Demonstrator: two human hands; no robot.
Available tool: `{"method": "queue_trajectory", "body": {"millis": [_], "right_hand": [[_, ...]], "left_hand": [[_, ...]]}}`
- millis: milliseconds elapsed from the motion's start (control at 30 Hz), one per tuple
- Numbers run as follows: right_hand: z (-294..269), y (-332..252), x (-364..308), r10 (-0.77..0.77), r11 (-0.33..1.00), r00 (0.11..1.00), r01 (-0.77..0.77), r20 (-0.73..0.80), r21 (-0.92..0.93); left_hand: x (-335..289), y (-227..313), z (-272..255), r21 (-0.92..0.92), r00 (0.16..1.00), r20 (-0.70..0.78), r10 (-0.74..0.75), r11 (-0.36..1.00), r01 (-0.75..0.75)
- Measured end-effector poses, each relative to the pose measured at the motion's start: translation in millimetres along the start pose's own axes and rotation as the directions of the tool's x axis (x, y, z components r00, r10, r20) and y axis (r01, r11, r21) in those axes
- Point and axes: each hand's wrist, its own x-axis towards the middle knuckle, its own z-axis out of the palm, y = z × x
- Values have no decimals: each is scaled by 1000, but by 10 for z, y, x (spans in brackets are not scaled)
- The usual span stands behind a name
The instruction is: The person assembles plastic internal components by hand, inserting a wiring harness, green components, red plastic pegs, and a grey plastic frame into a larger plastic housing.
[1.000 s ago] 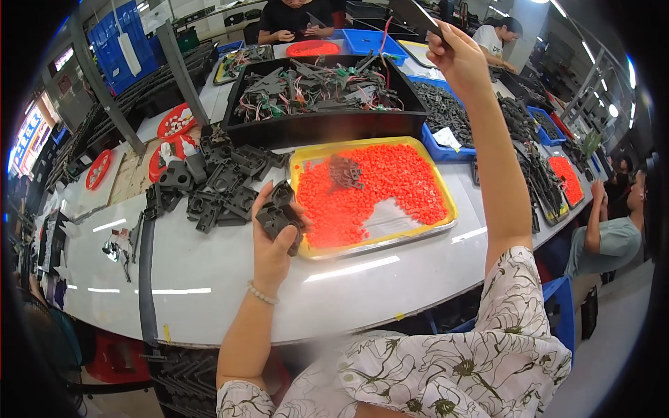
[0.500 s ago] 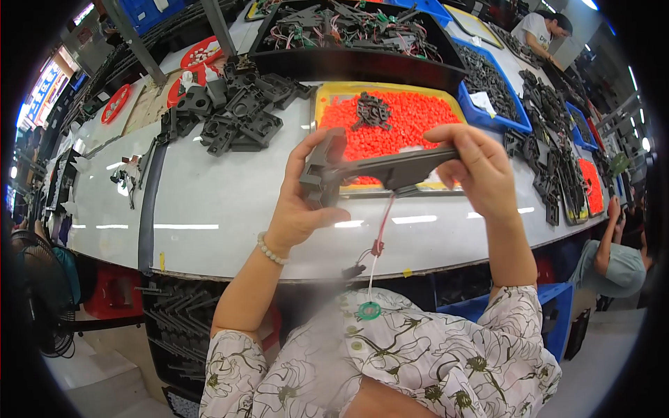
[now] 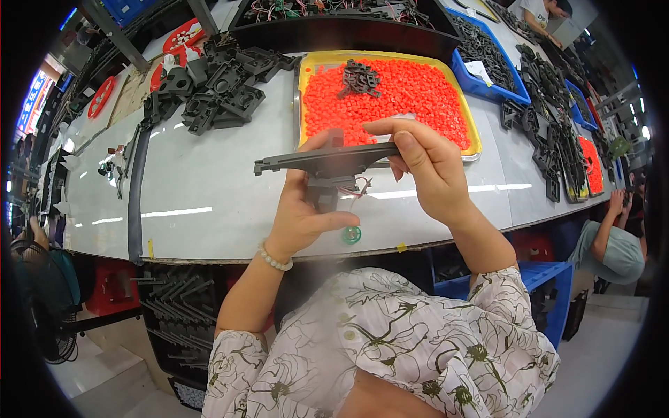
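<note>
My right hand [image 3: 432,171] pinches one end of a long, flat dark grey plastic part [image 3: 327,159], held nearly level above the table. Closed around a blocky dark grey plastic housing [image 3: 325,199] is my left hand [image 3: 300,216], its thumb stretched along the near side. The long part passes in front of the housing and hides much of it; whether the two touch I cannot tell. Thin red and white wires [image 3: 359,188] hang below the long part, and a small green ring [image 3: 351,235] shows lower down, near my left thumb.
Beyond my hands lies a yellow-rimmed tray [image 3: 477,143] of small red-orange pieces [image 3: 418,90], with a dark grey clump [image 3: 360,78] on top. Grey housings [image 3: 226,90] are piled left of it. A black bin [image 3: 334,35] and a blue crate [image 3: 519,90] stand behind. A co-worker [image 3: 540,17] is far right.
The long part has moved left, across the front of the housing, with my right hand following. The wires and green ring hang closer under it. The whole view has shifted slightly.
</note>
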Motion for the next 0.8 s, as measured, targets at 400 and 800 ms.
{"method": "queue_trajectory", "body": {"millis": [400,800], "right_hand": [[-133,-103,39,-28,977,971,76,236,-199],[-33,-68,19,-149,957,979,178,138,-231]], "left_hand": [[-9,-9,31,326,996,-28,84,943,-71],[16,33,116,320,999,-18,49,946,-41]]}}
